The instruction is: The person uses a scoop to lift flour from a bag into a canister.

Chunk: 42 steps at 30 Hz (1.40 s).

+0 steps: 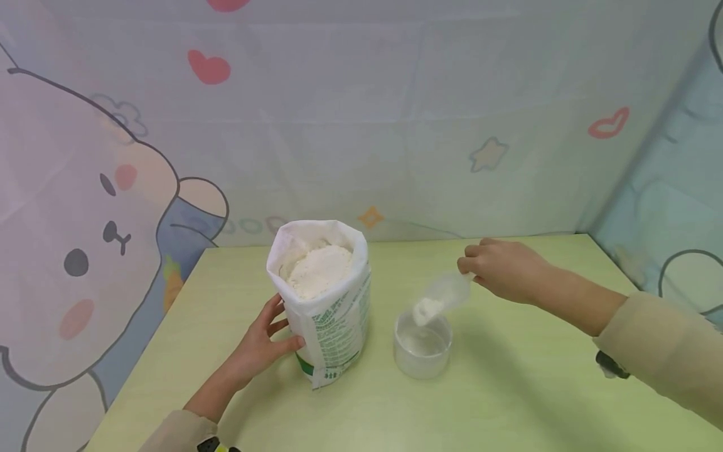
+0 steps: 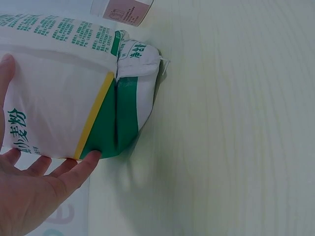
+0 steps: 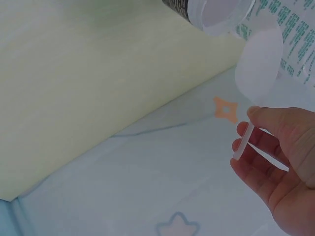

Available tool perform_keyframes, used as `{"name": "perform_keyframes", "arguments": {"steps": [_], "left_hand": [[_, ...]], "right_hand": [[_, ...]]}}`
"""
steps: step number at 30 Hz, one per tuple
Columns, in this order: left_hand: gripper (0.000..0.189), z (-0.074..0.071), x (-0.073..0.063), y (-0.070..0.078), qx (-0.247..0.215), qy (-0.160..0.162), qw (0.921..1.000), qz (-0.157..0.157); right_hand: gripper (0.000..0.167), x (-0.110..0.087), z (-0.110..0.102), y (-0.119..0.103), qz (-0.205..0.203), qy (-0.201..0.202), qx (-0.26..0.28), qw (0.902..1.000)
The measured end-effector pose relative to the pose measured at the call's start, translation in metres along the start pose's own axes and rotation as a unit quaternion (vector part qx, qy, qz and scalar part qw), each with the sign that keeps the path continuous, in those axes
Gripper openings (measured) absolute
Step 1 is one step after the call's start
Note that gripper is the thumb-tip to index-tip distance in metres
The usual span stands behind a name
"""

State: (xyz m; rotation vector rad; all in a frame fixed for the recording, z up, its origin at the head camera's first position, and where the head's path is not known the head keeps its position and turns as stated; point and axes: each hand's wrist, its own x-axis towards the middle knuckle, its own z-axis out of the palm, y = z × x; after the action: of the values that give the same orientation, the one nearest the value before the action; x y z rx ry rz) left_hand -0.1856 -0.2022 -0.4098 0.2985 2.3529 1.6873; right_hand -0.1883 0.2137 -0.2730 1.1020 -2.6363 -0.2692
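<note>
A white paper bag of flour (image 1: 339, 333) stands upright, its top folded open and flour (image 1: 321, 270) heaped inside. My left hand (image 1: 261, 342) holds its left side, thumb on one face and fingers on another; the left wrist view shows the fingers (image 2: 74, 174) against the bag's lower part (image 2: 59, 98). Between thumb and fingers, my right hand (image 1: 505, 270) pinches the handle of a translucent plastic scoop (image 1: 449, 292). The scoop is tilted down over a clear round container (image 1: 422, 361), white flour at its lip. In the right wrist view the handle (image 3: 243, 142) lies across the fingers.
A pale green-yellow table (image 1: 508, 389) carries the bag and the container, which stands a little to the bag's right. Behind the table's back edge hangs a printed cloth (image 1: 339, 125); another panel (image 1: 683, 188) closes the right side.
</note>
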Motion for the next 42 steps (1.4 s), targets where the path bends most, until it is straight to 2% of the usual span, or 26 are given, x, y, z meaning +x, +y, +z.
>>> {"name": "perform_keyframes", "arguments": {"steps": [9, 17, 24, 29, 42], "left_hand": [[0.091, 0.000, 0.001, 0.001, 0.000, 0.001, 1.0000, -0.004], [0.092, 0.001, 0.001, 0.004, -0.001, 0.001, 1.0000, -0.009], [0.091, 0.002, -0.001, 0.006, -0.001, -0.005, 1.0000, -0.006], [0.092, 0.001, -0.001, 0.006, -0.001, -0.004, 1.0000, -0.006], [0.092, 0.000, 0.001, -0.001, 0.001, 0.006, 0.9999, -0.008]], "right_hand": [[0.026, 0.008, -0.005, -0.009, -0.035, 0.009, -0.077, 0.9964], [0.029, 0.016, -0.011, -0.017, -0.055, -0.018, -0.141, 0.9883], [0.029, 0.019, -0.011, -0.022, -0.089, -0.012, -0.192, 0.9773], [0.029, 0.020, -0.012, -0.024, -0.097, -0.023, -0.207, 0.9734], [0.032, 0.019, -0.012, -0.026, -0.101, -0.001, -0.222, 0.9697]]}}
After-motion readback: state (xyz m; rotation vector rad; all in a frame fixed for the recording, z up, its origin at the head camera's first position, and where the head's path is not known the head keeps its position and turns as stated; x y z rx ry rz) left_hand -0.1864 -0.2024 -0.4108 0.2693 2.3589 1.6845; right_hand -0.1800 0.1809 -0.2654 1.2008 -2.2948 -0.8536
